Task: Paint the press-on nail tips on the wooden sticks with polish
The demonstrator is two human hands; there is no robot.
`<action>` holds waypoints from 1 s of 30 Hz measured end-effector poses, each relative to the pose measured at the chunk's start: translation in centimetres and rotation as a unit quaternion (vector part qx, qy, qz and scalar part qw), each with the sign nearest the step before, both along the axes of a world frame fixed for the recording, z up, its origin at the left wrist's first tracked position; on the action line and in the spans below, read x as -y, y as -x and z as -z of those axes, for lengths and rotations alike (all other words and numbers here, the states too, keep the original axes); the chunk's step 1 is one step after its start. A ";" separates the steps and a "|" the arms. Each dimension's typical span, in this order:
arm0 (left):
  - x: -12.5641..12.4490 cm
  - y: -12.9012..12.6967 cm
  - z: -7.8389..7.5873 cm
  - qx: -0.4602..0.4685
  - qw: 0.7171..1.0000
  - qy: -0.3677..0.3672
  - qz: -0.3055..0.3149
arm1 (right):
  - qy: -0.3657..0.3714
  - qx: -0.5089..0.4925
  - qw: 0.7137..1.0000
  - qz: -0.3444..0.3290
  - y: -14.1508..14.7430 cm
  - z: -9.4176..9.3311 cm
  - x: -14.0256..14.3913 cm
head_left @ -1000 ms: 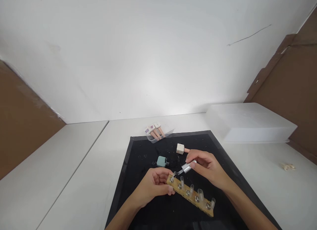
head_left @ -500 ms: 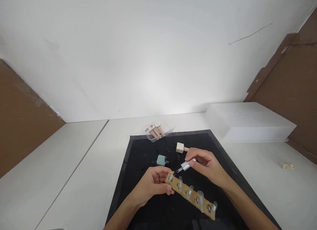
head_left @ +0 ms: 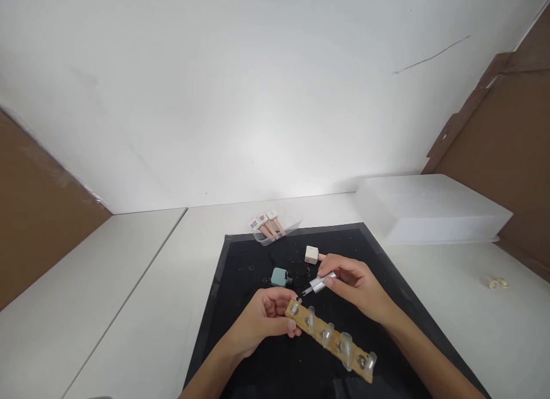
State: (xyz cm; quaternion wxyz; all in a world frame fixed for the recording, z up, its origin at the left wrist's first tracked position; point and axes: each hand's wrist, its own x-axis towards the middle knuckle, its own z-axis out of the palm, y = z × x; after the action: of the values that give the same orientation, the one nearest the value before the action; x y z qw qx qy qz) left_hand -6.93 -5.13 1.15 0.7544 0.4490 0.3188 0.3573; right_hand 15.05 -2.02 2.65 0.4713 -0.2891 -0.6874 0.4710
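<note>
My left hand (head_left: 267, 323) pinches the upper left end of a narrow wooden strip (head_left: 317, 325) between thumb and fingers. Several clear, curved nail tips (head_left: 346, 352) stand along the strip on round metallic spots. In my right hand (head_left: 353, 283) is a nail polish brush (head_left: 321, 282), gripped by its silver cap. Its dark bristles point down left, close to the nail tip at the held end, where a dark mark shows; whether they touch is unclear. A teal square bottle (head_left: 279, 277) lies on its side just beyond my left hand.
A white cube-shaped bottle with a pinkish handle (head_left: 311, 254) lies beyond my right hand. Several similar bottles rest in a clear tray (head_left: 267, 241) at the mat's far edge. The black mat (head_left: 240, 353) lies on a white table. A white box (head_left: 438, 215) and small cream pieces (head_left: 494, 283) are at right.
The brush has shifted slightly left, and its bristles sit a little farther from the nail tip at the held end. The left hand keeps its hold on the strip.
</note>
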 end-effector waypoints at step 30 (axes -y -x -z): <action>0.0 0.0 0.4 0.035 0.999 0.018 -0.014 | -0.030 -0.009 0.998 -0.054 -0.9 -0.3 0.1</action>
State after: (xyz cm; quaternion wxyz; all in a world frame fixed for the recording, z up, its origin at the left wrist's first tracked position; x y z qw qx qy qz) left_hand -6.91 -5.13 0.78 0.7678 0.4187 0.3048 0.3772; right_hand 15.90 -2.08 2.96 0.4596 -0.2331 -0.7118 0.4773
